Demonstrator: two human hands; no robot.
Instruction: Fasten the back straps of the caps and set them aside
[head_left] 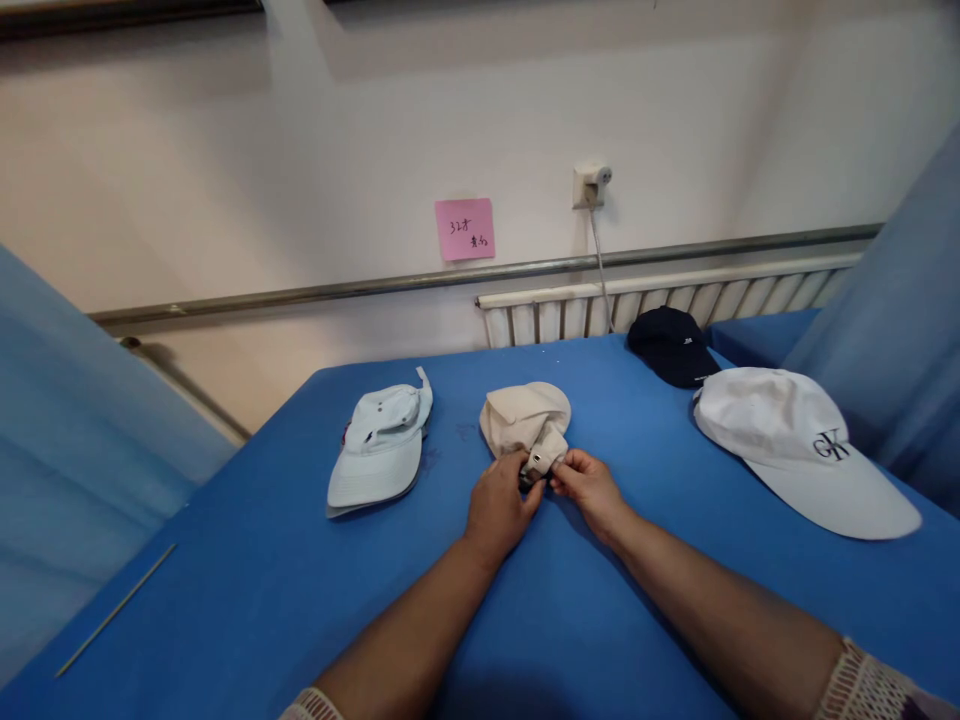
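A beige cap [525,412] lies on the blue-covered table in front of me, its brim pointing away toward the wall. My left hand [501,505] is closed on the near edge of this cap, thumb and fingers around its back part. From the other side, my right hand [589,488] pinches the cap's back near a small eyelet. The exact strap or buckle between my fingers is partly hidden. To the left rests a pale blue cap [379,450], its strap end sticking up at the back.
A white cap with black letters [780,430] and a navy cap [667,345] lie at the right. A thin stick [116,610] lies at the left on the blue cover [247,560]. Behind are a wall rail [360,290], a radiator [555,318] and a plugged-in cord [599,255]. Curtains hang on both sides.
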